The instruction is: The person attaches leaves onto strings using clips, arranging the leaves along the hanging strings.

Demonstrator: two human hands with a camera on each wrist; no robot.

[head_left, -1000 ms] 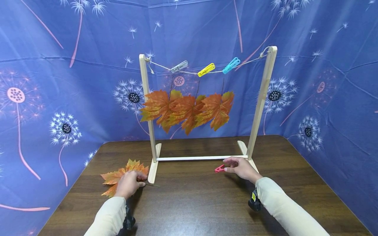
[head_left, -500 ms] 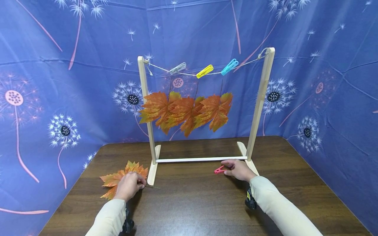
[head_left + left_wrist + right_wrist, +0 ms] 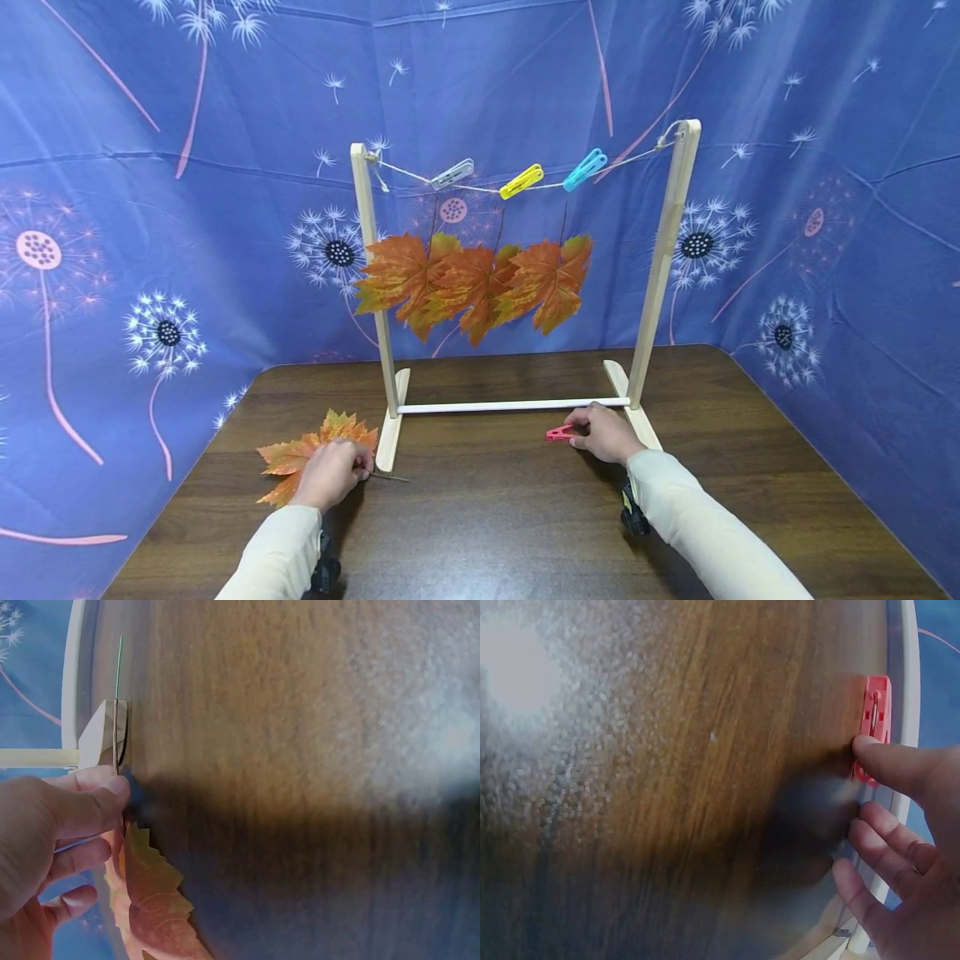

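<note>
My left hand pinches the thin stem of an orange-yellow artificial maple leaf between thumb and forefinger, at the left of the table. The stem's free end points right, past the foot of the wooden stand. In the left wrist view the leaf's blade hangs below the fingers. My right hand pinches one end of a red clothespin near the stand's right foot. The right wrist view shows my thumb on the clothespin; the forefinger behind it is hidden.
A wooden stand carries a string between two posts. Grey, yellow and blue clothespins sit on it, with three maple leaves hanging below. A white rod joins the feet. Blue patterned cloth surrounds the table.
My right hand's fingers have drawn in around the red clothespin's end, and the right forearm has shifted slightly left. My left fingers have closed onto the leaf's stem, which has lifted a little.
</note>
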